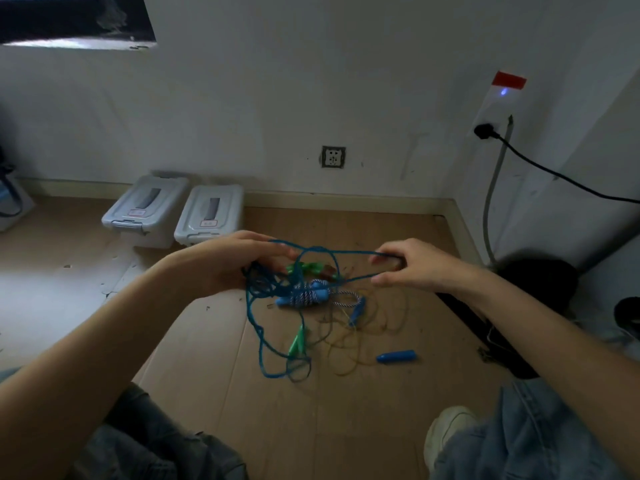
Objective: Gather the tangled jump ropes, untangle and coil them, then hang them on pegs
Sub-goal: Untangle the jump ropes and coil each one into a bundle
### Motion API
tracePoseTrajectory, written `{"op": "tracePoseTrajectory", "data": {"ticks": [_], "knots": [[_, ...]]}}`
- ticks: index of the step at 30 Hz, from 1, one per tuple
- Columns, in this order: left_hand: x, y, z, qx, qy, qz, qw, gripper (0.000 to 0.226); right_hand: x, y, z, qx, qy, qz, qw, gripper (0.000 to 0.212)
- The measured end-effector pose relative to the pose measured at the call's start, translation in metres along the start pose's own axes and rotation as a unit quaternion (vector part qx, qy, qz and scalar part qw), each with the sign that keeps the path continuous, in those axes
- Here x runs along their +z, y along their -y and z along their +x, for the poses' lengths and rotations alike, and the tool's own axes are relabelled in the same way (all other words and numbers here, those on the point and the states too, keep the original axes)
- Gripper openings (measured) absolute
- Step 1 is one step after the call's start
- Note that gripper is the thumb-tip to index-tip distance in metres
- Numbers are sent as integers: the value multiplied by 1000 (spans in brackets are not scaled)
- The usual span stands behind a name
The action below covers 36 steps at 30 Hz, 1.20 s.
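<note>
My rope (258,327) is teal-blue; a bundled rope (304,296) is blue-and-white striped. Handles: green (297,341), and blue (396,356). Bins (207,216) pale grey, floor (294,410) tan, my jeans (540,434) blue denim.

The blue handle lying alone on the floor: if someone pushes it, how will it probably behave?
The blue handle looks round and smooth, so it would probably roll on the flat floor. It seems light plastic. A thin cord may be attached and drag; that is unclear.
</note>
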State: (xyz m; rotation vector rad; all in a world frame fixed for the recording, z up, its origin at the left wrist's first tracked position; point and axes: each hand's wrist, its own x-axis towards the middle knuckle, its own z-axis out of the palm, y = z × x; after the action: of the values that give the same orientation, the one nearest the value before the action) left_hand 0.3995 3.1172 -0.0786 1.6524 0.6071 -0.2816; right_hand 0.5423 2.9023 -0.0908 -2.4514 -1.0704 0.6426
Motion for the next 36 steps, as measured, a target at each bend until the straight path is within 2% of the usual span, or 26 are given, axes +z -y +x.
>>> {"op": "tracePoseTrajectory", "data": {"ticks": [2, 6, 9, 10, 13, 14, 17, 19, 21, 23, 24, 25, 26, 28, 30, 32, 33, 34, 36], "knots": [[7, -3, -2, -4, 8, -3, 1000, 13, 3, 7, -2, -36, -35, 4, 999, 53], [18, -5, -3, 16, 21, -32, 999, 17, 9, 36, -11, -135, -234, -1, 963, 44], [19, -8, -3, 32, 1, -55, 998, 18, 10, 45, -17, -176, -313, -4, 933, 44], [20, -8, -3, 41, -5, -68, 997, 18, 11, 47, -20, -186, -300, 18, 935, 40], [25, -10, -4, 75, -27, -142, 987, 14, 22, 58, -25, -174, -154, 121, 965, 32], [28, -12, -5, 91, -26, -164, 982, 13, 27, 60, -25, -168, -128, 131, 968, 27], [30, -15, -9, 126, 15, -167, 978, 27, 32, 60, -21, -163, -108, 186, 963, 8], [28, -13, -13, 129, 24, -83, 988, 39, 25, 55, -19, -126, -93, 253, 955, 2], [22, -11, -14, 113, 3, 11, 993, 30, 12, 44, -14, -38, -116, 356, 926, 12], [10, -8, -11, 81, -46, 21, 995, 14, -3, 34, -10, 40, -136, 514, 846, 22], [4, -6, -9, 69, -76, 14, 995, 13, -9, 29, -8, 60, -139, 588, 795, 25], [-1, -5, -8, 62, -99, 7, 993, 15, -12, 25, -7, 71, -137, 632, 760, 27], [-3, -5, -7, 61, -111, 1, 992, 17, -13, 23, -7, 73, -130, 640, 754, 28], [1, -4, -5, 81, -112, -6, 990, 19, -10, 21, -7, 55, -112, 612, 781, 27], [8, -3, -2, 113, -130, 56, 983, 18, -7, 22, -8, 35, -122, 580, 805, 23], [15, -7, -2, 167, -205, 135, 955, 17, -7, 23, -10, 22, -155, 530, 833, 19], [17, -9, -3, 187, -232, 127, 946, 17, -6, 25, -11, 13, -168, 511, 843, 18], [21, -12, -5, 196, -223, 93, 950, 20, -4, 26, -11, 3, -173, 503, 847, 17], [34, -17, -13, 173, -105, 30, 979, 35, 2, 31, -11, -19, -166, 517, 839, 16]]}}
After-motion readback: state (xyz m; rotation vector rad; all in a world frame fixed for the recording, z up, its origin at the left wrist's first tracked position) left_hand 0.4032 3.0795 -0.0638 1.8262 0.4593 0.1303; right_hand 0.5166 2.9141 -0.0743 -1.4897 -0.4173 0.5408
